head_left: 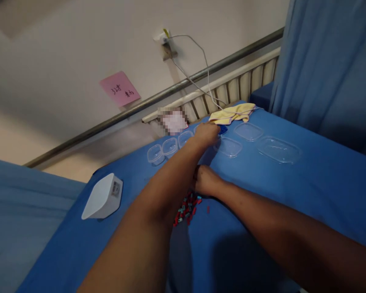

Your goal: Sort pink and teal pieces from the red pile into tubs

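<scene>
My left hand (208,134) reaches to the far side of the blue table, its fingers curled and partly hidden. A small dark-blue object (222,130) shows right beside its fingers; whether the hand grips it I cannot see. My right hand (206,180) is lower and nearer, fingers curled in by the far end of a pile of small red and teal pieces (187,207). What it holds, if anything, is hidden. One red piece (208,209) lies apart from the pile. Several clear plastic containers (155,154) stand in a row beyond my left forearm.
Clear plastic lids (279,149) lie flat at the right. A yellow cloth (233,114) rests at the back edge with a white cable (208,73) over it. At the left stands a white tub-shaped device with a small display (98,199). Blue curtains (329,69) hang on both sides.
</scene>
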The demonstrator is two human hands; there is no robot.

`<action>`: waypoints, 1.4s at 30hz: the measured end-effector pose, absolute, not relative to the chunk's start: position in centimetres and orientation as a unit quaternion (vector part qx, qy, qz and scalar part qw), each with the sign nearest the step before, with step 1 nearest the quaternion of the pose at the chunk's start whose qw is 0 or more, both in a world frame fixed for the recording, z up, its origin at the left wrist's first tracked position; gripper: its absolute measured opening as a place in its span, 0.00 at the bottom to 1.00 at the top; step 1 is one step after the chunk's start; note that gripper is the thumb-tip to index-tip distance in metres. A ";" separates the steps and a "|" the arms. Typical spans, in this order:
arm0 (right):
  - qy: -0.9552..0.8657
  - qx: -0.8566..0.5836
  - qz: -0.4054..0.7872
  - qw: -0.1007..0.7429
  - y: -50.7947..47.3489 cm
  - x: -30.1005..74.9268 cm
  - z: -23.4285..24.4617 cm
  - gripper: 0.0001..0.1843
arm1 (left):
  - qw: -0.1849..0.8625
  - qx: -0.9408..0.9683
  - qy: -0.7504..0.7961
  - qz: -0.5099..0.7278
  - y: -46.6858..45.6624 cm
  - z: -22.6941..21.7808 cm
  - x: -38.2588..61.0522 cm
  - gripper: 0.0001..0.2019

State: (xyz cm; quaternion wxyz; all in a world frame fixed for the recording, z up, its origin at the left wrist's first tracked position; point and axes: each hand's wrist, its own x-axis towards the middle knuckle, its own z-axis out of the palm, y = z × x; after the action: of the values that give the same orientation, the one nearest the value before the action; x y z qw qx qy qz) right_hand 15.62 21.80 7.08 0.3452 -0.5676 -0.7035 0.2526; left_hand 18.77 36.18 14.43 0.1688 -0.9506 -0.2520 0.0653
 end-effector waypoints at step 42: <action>-0.769 -0.547 0.200 0.264 22.3 15.3 8.0 0.18 | -0.123 -0.934 -0.281 0.184 33.7 13.9 22.3 0.49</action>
State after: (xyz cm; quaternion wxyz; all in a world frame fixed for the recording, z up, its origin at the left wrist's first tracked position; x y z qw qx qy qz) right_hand 15.33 22.34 7.99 0.2637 -0.5468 -0.7692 0.1996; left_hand 22.29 33.67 13.91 -0.1231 -0.9337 -0.2815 0.1840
